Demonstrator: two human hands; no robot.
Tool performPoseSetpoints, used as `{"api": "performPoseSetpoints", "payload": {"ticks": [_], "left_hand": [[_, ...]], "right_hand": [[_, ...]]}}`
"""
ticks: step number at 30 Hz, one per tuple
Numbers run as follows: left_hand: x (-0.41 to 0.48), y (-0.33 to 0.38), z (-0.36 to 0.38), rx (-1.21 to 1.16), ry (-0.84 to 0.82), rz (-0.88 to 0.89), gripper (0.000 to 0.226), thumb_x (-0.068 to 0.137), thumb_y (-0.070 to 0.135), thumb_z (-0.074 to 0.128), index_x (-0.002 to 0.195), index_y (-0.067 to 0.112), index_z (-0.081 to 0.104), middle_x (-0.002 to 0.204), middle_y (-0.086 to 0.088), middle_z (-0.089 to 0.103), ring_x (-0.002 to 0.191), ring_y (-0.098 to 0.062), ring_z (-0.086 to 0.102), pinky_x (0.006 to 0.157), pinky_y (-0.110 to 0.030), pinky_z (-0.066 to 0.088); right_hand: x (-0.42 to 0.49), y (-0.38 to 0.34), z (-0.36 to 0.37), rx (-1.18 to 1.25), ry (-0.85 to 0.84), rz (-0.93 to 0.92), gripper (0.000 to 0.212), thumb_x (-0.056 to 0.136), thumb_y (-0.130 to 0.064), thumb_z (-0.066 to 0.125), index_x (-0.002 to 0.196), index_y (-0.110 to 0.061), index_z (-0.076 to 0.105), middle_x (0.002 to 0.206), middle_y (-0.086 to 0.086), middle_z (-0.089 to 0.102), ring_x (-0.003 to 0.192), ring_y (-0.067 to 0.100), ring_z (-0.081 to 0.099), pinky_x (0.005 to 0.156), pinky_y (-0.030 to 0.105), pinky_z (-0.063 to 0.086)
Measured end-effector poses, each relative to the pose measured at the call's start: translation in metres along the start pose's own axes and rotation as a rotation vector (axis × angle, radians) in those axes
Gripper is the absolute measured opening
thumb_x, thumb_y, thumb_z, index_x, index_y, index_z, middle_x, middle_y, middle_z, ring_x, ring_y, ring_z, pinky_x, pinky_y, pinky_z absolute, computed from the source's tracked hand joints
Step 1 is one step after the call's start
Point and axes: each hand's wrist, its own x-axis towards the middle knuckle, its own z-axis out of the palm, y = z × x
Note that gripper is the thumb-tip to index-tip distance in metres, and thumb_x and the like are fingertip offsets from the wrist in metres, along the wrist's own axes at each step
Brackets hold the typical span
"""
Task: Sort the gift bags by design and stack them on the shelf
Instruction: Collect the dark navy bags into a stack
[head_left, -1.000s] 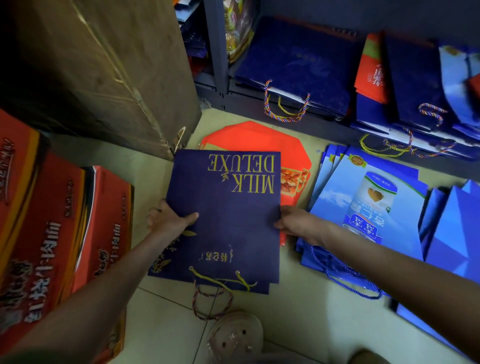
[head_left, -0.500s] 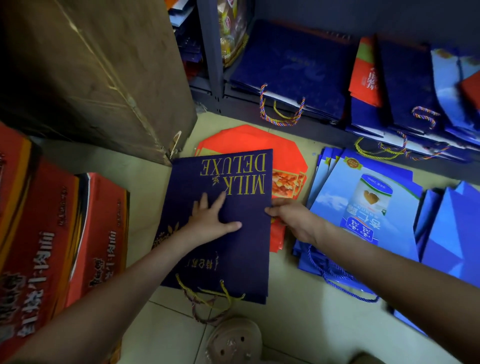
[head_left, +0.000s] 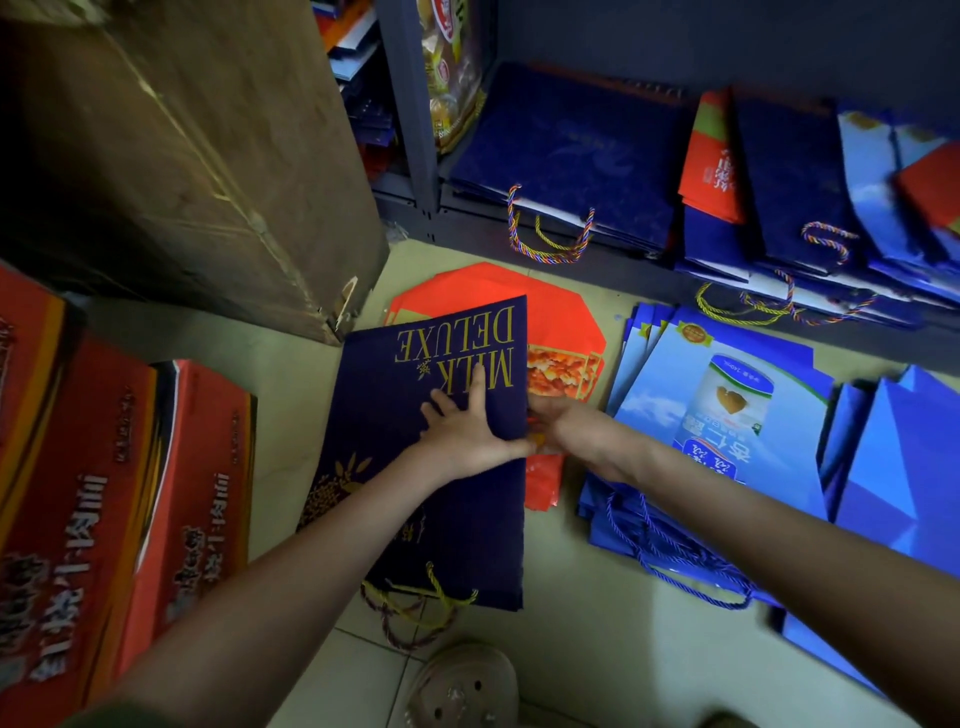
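Left hand (head_left: 464, 431) flat on one navy bag (head_left: 405, 415).

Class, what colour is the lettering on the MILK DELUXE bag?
Gold, on the dark navy bag; head view.

- Large brown cardboard box (head_left: 197, 156): stands on the floor at upper left, its lower corner torn.
- Red printed cartons (head_left: 104, 499): at left edge, side by side, white lettering on their faces.
- Pale tiled floor (head_left: 597, 639): bare patches visible at bottom centre.
- Round grey perforated object (head_left: 462, 686): on the floor at bottom centre; identity unclear.
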Motion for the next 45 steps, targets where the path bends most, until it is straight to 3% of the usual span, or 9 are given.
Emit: {"api": "performPoseSetpoints", "payload": {"ticks": [4, 8, 16, 23, 31, 34, 39, 42, 45], "left_hand": [[0.001, -0.009, -0.004, -0.038, -0.066, 0.057, 0.11, 0.078, 0.056, 0.063, 0.142, 0.044, -0.025, 0.156, -0.019, -0.014, 0.143, -0.042, -0.008, 0.112, -0.057, 0.018], [0.004, -0.024, -0.002, -0.036, -0.027, 0.065, 0.101, 0.075, 0.062, 0.063, 0.15, 0.04, -0.002, 0.159, -0.01, -0.004, 0.145, -0.034, 0.003, 0.113, -0.051, 0.023], [0.015, -0.05, 0.022, 0.112, 0.126, 0.14, 0.075, 0.091, 0.052, 0.052, 0.151, 0.032, 0.012, 0.16, -0.003, 0.0, 0.145, -0.032, 0.004, 0.113, -0.049, 0.023], [0.023, -0.122, 0.005, 0.013, 0.354, -0.324, 0.111, 0.075, 0.07, 0.058, 0.15, 0.026, -0.011, 0.157, -0.015, -0.013, 0.143, -0.041, -0.005, 0.114, -0.057, 0.004], [0.021, -0.161, 0.005, -0.151, 0.314, -0.412, 0.122, 0.069, 0.066, 0.069, 0.15, 0.013, -0.005, 0.152, -0.019, 0.013, 0.138, -0.038, 0.019, 0.112, -0.047, 0.024], [0.018, -0.153, 0.003, -0.104, 0.285, -0.421, 0.121, 0.07, 0.068, 0.066, 0.15, 0.019, -0.009, 0.151, -0.019, 0.009, 0.138, -0.039, 0.017, 0.113, -0.05, 0.021], [0.019, -0.106, -0.001, 0.165, 0.334, -0.149, 0.107, 0.081, 0.069, 0.05, 0.147, 0.028, -0.022, 0.154, -0.01, -0.025, 0.144, -0.032, -0.016, 0.115, -0.054, -0.002], [0.027, -0.051, -0.004, 0.245, 0.394, 0.069, 0.101, 0.084, 0.067, 0.046, 0.146, 0.03, -0.023, 0.153, -0.01, -0.029, 0.143, -0.029, -0.021, 0.113, -0.054, -0.008], [0.033, 0.013, -0.008, 0.265, 0.485, 0.261, 0.096, 0.086, 0.061, 0.048, 0.148, 0.028, -0.018, 0.155, -0.011, -0.022, 0.144, -0.029, -0.016, 0.114, -0.053, -0.008]], "right_hand": [[-0.002, 0.007, 0.006, 0.212, -0.029, 0.041, 0.068, 0.082, 0.019, 0.031, 0.118, -0.035, 0.054, 0.12, -0.002, 0.063, 0.109, 0.018, 0.058, 0.095, 0.037, 0.047], [0.006, 0.017, 0.011, 0.331, 0.029, 0.076, 0.072, 0.081, 0.019, 0.032, 0.114, -0.042, 0.051, 0.121, 0.006, 0.065, 0.115, 0.024, 0.059, 0.101, 0.043, 0.043], [0.013, 0.026, 0.018, 0.259, 0.078, 0.134, 0.057, 0.086, 0.009, 0.038, 0.129, -0.027, 0.049, 0.123, 0.006, 0.062, 0.109, 0.02, 0.057, 0.083, 0.031, 0.046], [0.018, 0.027, 0.022, 0.106, 0.116, 0.084, 0.054, 0.088, 0.009, 0.044, 0.135, -0.019, 0.044, 0.119, 0.001, 0.06, 0.094, 0.011, 0.059, 0.068, 0.021, 0.048], [0.037, 0.04, 0.033, -0.255, 0.253, 0.045, 0.084, 0.079, -0.003, 0.064, 0.147, -0.015, 0.018, 0.135, 0.012, 0.045, 0.123, 0.031, 0.048, 0.097, 0.044, 0.047], [0.038, 0.041, 0.039, -0.452, 0.26, 0.131, 0.094, 0.084, -0.004, 0.061, 0.15, -0.008, -0.006, 0.143, 0.016, 0.028, 0.129, 0.032, 0.037, 0.102, 0.037, 0.04], [0.033, 0.026, 0.027, -0.548, 0.277, 0.04, 0.085, 0.083, -0.01, 0.061, 0.15, -0.008, 0.008, 0.139, 0.019, 0.034, 0.127, 0.034, 0.038, 0.102, 0.035, 0.037], [0.022, -0.001, -0.007, -0.595, 0.458, -0.223, 0.073, 0.082, -0.001, 0.059, 0.146, -0.001, 0.024, 0.134, 0.024, 0.041, 0.126, 0.037, 0.038, 0.102, 0.025, 0.026], [0.008, -0.023, -0.067, -0.795, 0.753, -0.387, 0.071, 0.076, 0.009, 0.057, 0.142, 0.008, 0.031, 0.134, 0.03, 0.041, 0.119, 0.045, 0.042, 0.104, 0.04, 0.031]]}}
